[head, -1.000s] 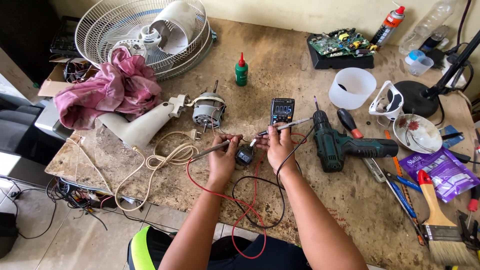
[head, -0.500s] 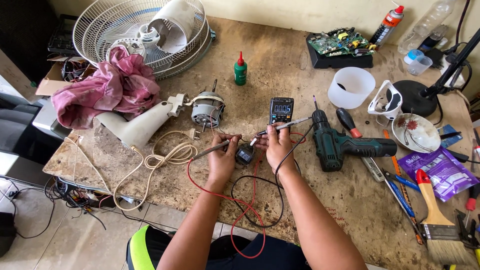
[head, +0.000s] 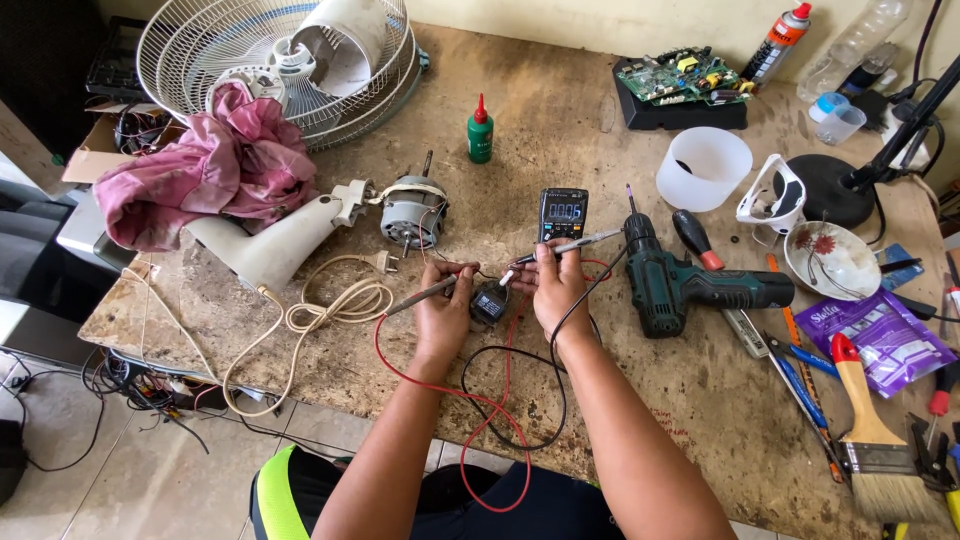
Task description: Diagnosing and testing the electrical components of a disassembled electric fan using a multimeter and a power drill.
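Worn stone-topped workbench (head: pixel 560 110) against pale wall (head: pixel 600 20), tiled floor (head: pixel 60 500).

arms: bare, no sleeves | hands: no gloves | clothing: dark (neon-yellow panel at the side)

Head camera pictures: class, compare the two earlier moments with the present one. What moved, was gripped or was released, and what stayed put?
Nothing visibly changed. The left hand still holds one probe and the right hand the other probe, both tips at the small black part between them. The multimeter, fan motor and drill lie as before.

A worn stone workbench (head: pixel 560 120) carries a fan motor (head: pixel 412 212), multimeter (head: pixel 563 212), drill (head: pixel 690 285) and paintbrush (head: pixel 868 440).
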